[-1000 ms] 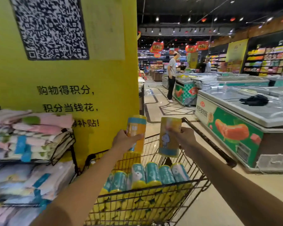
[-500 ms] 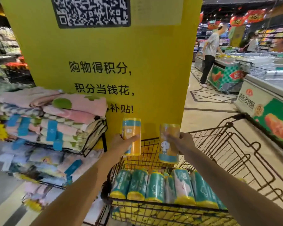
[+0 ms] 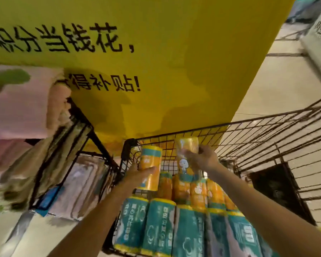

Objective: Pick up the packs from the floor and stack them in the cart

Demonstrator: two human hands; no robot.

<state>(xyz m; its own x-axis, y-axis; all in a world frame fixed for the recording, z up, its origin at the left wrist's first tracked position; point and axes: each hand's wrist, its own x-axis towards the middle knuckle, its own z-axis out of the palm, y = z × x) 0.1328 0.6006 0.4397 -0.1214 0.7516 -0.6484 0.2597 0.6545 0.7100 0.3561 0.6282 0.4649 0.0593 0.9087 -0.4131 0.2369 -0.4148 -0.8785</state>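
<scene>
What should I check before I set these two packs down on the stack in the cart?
1. Left hand grips the left pack: ok.
2. Right hand grips the right pack: ok.
3. Both packs are held over the cart, within its wire walls: ok.
4. Teal packs lie side by side in an even row: ok.
5. Free slot among the orange packs beneath: cannot tell, the held packs hide part of that row.
</scene>
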